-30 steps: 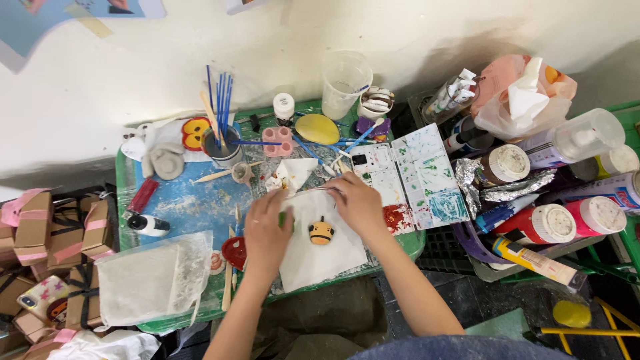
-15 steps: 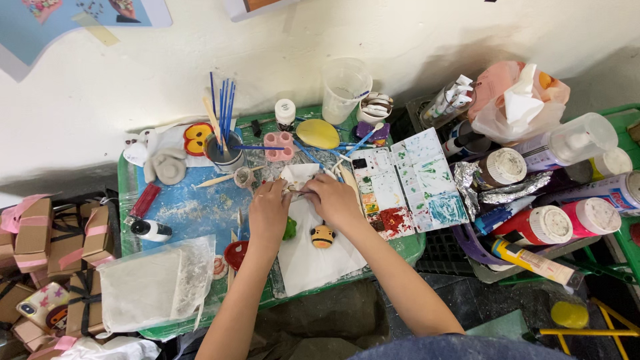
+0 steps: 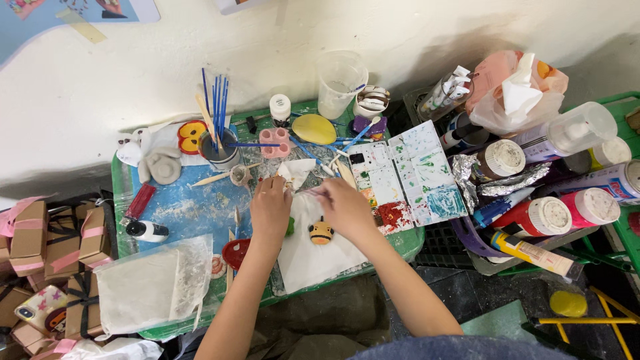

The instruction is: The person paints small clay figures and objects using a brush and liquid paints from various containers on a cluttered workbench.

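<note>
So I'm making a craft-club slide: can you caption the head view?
Both hands, left hand and right hand, meet over white paper beside a small bee figure and paint palette.

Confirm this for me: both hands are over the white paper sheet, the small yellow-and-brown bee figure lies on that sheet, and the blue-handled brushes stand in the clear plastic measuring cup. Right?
Not quite. In the head view the blue-handled brushes stand in the small grey cup, not the clear plastic measuring cup, which holds none. The rest holds: left hand and right hand are over the white paper sheet with the bee figure.

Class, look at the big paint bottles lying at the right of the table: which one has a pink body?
The pink bottle, lying on its side with a white cap, at the far right. The red bottle beside it is darker; the yellow bottle below is slimmer.
</note>
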